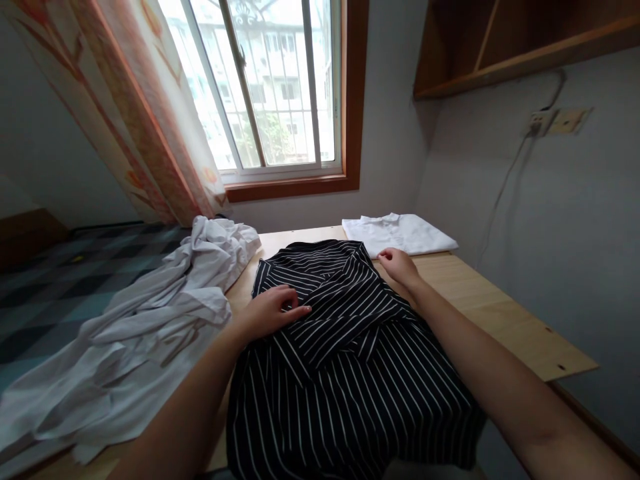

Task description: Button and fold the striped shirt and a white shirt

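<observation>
A black shirt with thin white stripes (345,373) lies spread on a light wooden table (500,313), partly folded, one sleeve laid across its middle. My left hand (273,310) rests flat on the shirt's left side, fingers stretched out and pointing right. My right hand (397,263) sits at the shirt's far right edge near the collar, fingers curled down onto the cloth; whether it pinches the fabric is hidden.
A folded white shirt (400,233) lies at the table's far end. A heap of crumpled white garments (150,333) covers the left side. Behind are a window (270,87) with a curtain (130,113), a wall shelf (520,47), and a socket with cable (540,123).
</observation>
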`<state>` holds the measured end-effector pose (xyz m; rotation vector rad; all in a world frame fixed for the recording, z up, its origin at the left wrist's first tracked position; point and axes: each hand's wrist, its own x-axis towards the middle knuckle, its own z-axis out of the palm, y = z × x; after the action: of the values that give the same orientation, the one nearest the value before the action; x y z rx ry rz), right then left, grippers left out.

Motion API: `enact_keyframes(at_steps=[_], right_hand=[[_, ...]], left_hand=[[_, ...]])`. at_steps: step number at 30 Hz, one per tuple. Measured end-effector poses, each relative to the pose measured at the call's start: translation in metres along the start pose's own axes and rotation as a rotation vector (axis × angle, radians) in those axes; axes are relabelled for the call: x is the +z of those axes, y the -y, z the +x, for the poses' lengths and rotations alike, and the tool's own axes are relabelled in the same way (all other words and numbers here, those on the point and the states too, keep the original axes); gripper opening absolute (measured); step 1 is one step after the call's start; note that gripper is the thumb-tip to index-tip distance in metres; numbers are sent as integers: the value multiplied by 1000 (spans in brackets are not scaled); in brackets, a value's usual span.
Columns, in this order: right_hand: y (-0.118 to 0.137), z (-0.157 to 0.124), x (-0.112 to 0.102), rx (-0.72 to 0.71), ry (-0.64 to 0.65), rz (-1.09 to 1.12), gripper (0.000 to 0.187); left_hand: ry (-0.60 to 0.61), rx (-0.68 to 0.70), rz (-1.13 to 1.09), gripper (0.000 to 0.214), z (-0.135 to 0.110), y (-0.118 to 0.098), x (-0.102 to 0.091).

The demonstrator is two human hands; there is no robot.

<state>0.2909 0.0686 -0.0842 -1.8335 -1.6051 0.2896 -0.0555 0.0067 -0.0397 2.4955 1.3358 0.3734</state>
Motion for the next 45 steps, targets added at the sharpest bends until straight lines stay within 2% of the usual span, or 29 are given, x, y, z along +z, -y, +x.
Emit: enact_keyframes(at_steps=[2, 5, 10, 13, 19, 25, 27, 30, 33, 35, 40, 45], right_hand=[[8, 12, -5, -118, 25, -1, 28], [23, 30, -8, -279, 86, -118, 35], [38, 50, 5, -444, 252, -243, 48], [40, 57, 14, -529, 338, -344, 48], [41, 67, 10, -524, 343, -606, 33], [37, 74, 0, -465, 343, -667, 29], [35, 78, 1, -416, 348, -629, 29], [34, 83, 5, -358, 363, -440, 30], [37, 86, 7, -367, 390, -295, 31], [40, 85, 6, -400, 376, -390, 31], [49, 80, 6, -595, 271, -812, 30], [50, 80, 15, -627, 219, -867, 29]], left_hand=[[-19, -57, 46, 49, -2, 1, 3], [24, -130, 59, 51, -5, 5, 8], [33, -92, 91, 41, -3, 7, 17], [75, -41, 124, 36, -1, 7, 18], [186, -74, 137, 36, -3, 8, 9], [173, -157, 151, 32, -5, 10, -6], [166, -183, 167, 32, -5, 12, -8], [155, -201, 195, 32, -5, 16, -8], [158, -208, 212, 31, -5, 19, -7], [175, -209, 221, 30, -5, 19, -6], [146, -202, 258, 40, -4, 16, -3], [111, -212, 303, 41, -1, 16, 1]])
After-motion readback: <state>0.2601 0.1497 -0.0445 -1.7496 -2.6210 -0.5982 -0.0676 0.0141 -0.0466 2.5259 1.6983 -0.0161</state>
